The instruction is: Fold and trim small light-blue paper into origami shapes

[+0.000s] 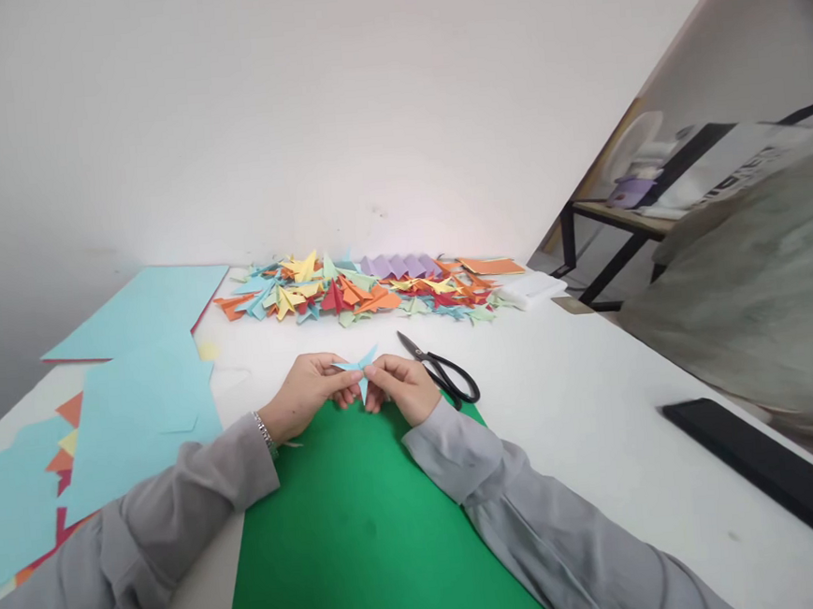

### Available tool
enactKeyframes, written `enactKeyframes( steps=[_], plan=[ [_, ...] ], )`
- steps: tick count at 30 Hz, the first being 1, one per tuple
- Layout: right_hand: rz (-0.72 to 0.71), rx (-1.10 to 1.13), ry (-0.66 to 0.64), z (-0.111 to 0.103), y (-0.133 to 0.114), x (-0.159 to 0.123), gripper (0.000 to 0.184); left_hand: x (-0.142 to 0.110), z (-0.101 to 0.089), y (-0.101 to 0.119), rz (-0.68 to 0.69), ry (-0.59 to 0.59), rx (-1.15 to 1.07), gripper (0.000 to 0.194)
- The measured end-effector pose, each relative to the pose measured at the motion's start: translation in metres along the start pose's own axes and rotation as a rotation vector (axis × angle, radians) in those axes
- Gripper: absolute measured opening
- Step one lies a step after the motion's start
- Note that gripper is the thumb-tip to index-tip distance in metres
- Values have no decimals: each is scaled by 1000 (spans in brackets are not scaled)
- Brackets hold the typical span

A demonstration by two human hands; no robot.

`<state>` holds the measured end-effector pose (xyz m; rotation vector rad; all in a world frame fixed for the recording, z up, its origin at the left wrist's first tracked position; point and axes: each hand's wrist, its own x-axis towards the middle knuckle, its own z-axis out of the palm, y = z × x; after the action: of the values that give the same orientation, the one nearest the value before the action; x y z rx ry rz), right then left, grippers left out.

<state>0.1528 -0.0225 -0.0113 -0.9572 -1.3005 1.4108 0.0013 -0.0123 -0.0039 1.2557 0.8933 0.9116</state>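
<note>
A small light-blue folded paper star (361,366), with several pointed arms, is pinched between both hands. My left hand (309,387) grips its left side between thumb and fingers. From the other side, my right hand (407,385) is closed on its right part, so that some of the paper is hidden behind the fingertips. Both hands hover over the far edge of a green sheet (368,533). Black-handled scissors (443,367) lie just beyond my right hand, blades pointing away to the upper left.
Many-coloured folded paper shapes (335,291) are heaped along the wall, with a purple pleated strip (402,266) among them. Large light-blue sheets (141,419) overlap on the left. A white packet (530,289) sits at the back right; a long black bar (764,473) lies near the right edge.
</note>
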Motion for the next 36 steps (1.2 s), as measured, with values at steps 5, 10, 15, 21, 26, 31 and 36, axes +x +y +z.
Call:
enactKeyframes(
  steps=[5, 10, 15, 21, 26, 31, 36],
  plan=[
    [58, -13, -69, -2, -1, 2, 44, -1, -3, 1, -11, -43, -36, 27],
    [118, 20, -182, -6, -3, 4, 44, -1, -4, 2, -30, -82, -39, 26],
    [159, -5, -239, -7, -5, 2, 43, -1, -6, 2, -69, -132, -29, 25],
    [112, 13, -159, -5, -3, 2, 41, -1, -4, 5, -57, -124, -64, 19],
    [84, 27, -111, -4, -4, 1, 40, -4, -1, 8, -18, -60, -48, 21],
    [121, 45, -80, -5, -4, 2, 39, -3, 0, 6, -18, -28, -36, 23],
    [102, 62, -53, -7, -1, 4, 33, -3, -1, 7, -25, -56, -33, 25]
  ],
)
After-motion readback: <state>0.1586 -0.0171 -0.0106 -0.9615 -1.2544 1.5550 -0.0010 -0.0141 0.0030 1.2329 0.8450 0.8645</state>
